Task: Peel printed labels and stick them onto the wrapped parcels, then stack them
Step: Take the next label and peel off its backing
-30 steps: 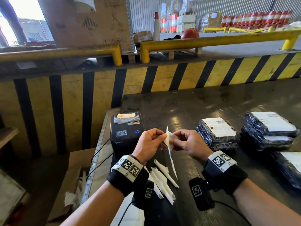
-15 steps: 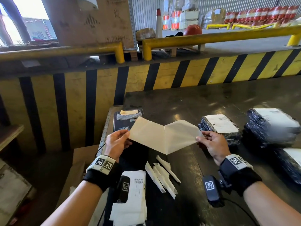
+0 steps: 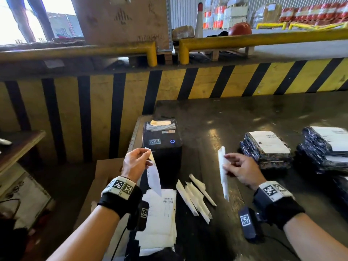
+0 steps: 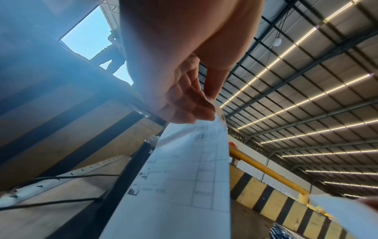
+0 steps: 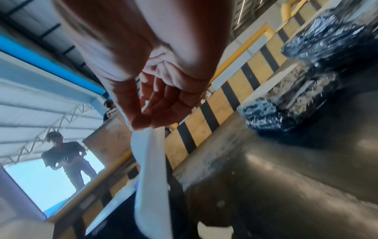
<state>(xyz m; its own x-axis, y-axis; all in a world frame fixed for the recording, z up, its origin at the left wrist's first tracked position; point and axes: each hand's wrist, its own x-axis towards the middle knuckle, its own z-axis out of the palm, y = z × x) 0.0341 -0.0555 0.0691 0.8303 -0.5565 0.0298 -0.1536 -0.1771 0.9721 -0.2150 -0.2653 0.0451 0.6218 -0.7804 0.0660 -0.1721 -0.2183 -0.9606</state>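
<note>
Warehouse counter (image 3: 235, 117): label (image 3: 153, 176) now peeled apart from its backing (image 3: 223, 172) — left hand (image 3: 134, 162) fingers pinch one, right hand (image 3: 243, 170) the other, so sticking onto a parcel (image 3: 267, 149) comes next.

Printer (image 3: 162, 146) left on table (image 3: 244, 113); parcels (image 3: 267, 149) right; strips (image 3: 195, 196) between
</note>
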